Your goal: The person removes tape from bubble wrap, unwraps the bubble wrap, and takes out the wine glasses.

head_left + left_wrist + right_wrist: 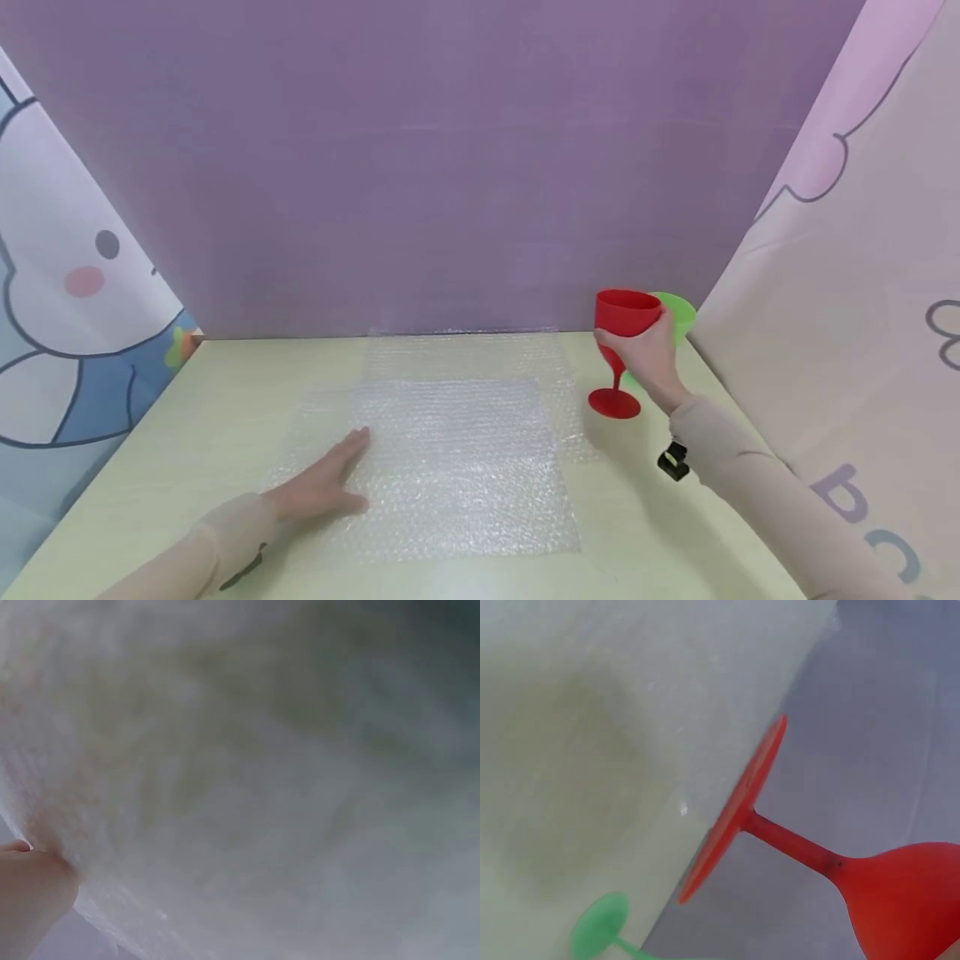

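Observation:
My right hand (pixel 647 350) grips a red plastic goblet (pixel 617 312) by its bowl, upright, toward the table's back right. In the right wrist view the red goblet (pixel 795 844) shows its stem and foot, with only a bit of the hand at the corner. Partly hidden behind it stands a green goblet (pixel 681 315), whose foot (pixel 600 926) rests on the table. My left hand (pixel 318 485) lies with fingers extended at the left edge of a clear bubble wrap sheet (pixel 465 475). The left wrist view is blurred and shows part of the left hand (pixel 34 900).
A second bubble wrap layer (pixel 450 354) reaches to the table's back edge under the first. The pale table (pixel 225 392) meets a purple back wall (pixel 450 183). Printed panels stand at the left (pixel 67 292) and right (pixel 847 333).

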Action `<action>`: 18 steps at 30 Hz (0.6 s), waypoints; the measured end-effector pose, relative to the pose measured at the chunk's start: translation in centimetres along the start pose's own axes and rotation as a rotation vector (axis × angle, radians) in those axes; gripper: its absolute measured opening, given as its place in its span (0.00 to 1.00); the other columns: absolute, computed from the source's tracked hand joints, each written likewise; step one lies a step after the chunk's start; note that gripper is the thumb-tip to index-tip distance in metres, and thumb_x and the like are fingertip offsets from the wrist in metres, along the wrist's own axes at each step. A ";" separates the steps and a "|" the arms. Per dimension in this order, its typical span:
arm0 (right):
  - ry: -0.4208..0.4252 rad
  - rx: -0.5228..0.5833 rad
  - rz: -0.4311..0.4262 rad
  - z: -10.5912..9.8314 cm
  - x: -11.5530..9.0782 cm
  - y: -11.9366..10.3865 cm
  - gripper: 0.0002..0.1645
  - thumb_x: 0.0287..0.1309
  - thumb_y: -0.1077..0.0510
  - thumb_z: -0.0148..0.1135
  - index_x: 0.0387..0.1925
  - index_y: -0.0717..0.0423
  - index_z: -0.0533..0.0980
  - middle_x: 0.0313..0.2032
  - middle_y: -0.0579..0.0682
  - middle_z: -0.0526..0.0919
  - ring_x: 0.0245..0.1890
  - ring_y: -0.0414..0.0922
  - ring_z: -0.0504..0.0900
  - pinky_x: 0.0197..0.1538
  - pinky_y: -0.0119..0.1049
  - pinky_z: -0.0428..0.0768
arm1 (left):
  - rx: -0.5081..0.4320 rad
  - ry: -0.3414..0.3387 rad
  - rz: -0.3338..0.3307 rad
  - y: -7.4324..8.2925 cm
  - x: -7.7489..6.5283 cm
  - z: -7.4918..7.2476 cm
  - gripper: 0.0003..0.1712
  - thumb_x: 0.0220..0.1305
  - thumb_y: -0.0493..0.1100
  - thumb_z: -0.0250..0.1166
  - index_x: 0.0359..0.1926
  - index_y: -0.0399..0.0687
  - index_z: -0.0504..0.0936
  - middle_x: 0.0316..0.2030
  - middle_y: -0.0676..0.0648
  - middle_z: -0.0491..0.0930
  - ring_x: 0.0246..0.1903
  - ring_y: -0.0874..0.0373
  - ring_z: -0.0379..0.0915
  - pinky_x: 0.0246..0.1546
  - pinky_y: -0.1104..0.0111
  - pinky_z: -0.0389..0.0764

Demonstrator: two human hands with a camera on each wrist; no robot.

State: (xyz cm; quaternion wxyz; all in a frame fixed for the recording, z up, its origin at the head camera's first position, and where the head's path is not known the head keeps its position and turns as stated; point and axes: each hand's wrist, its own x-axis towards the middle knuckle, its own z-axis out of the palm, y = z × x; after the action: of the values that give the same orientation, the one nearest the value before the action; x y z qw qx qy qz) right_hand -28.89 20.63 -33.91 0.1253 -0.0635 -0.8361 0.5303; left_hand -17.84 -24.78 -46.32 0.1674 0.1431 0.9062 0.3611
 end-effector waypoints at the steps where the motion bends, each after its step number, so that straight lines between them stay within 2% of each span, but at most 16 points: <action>1: 0.022 -0.004 0.002 -0.4 -0.1 0.3 0.54 0.44 0.50 0.69 0.65 0.51 0.45 0.62 0.52 0.60 0.60 0.50 0.62 0.51 0.46 0.78 | -0.003 0.001 0.001 0.0 0.0 -0.1 0.61 0.46 0.55 0.68 0.70 0.38 0.41 0.70 0.35 0.37 0.69 0.36 0.31 0.66 0.42 0.36; 4: 0.080 -0.009 0.013 -1.6 -0.2 1.5 0.55 0.44 0.51 0.70 0.66 0.49 0.45 0.63 0.51 0.60 0.61 0.49 0.61 0.52 0.47 0.78 | -0.009 -0.001 0.014 0.1 0.1 -0.2 0.61 0.46 0.54 0.68 0.70 0.36 0.41 0.70 0.34 0.36 0.68 0.36 0.31 0.65 0.42 0.36; 9: 0.116 -0.014 0.069 -2.8 -0.4 3.5 0.58 0.45 0.50 0.70 0.67 0.45 0.41 0.65 0.49 0.56 0.63 0.49 0.58 0.55 0.49 0.76 | -0.003 0.006 0.024 0.1 0.3 -0.2 0.60 0.46 0.53 0.69 0.70 0.36 0.41 0.70 0.34 0.36 0.69 0.36 0.31 0.66 0.43 0.37; 13: 0.131 -0.025 0.096 -3.2 -0.8 4.9 0.59 0.44 0.49 0.70 0.67 0.46 0.40 0.65 0.51 0.55 0.64 0.50 0.57 0.55 0.51 0.76 | -0.014 0.002 0.025 0.2 0.1 -0.2 0.60 0.47 0.52 0.69 0.70 0.36 0.41 0.70 0.33 0.36 0.68 0.35 0.31 0.66 0.42 0.36; 18: 0.156 -0.024 0.086 -3.2 -1.3 6.9 0.59 0.44 0.46 0.70 0.67 0.48 0.41 0.64 0.51 0.56 0.63 0.51 0.58 0.54 0.51 0.76 | -0.022 -0.005 0.030 0.3 -0.3 -0.2 0.60 0.47 0.53 0.68 0.70 0.35 0.40 0.70 0.32 0.35 0.68 0.34 0.30 0.65 0.40 0.34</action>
State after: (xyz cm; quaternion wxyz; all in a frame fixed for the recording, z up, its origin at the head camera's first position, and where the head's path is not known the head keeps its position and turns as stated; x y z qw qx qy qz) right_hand -26.90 26.10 -39.00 0.1662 -0.1420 -0.8266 0.5187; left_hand -17.62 -24.77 -45.93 0.1659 0.1558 0.8994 0.3731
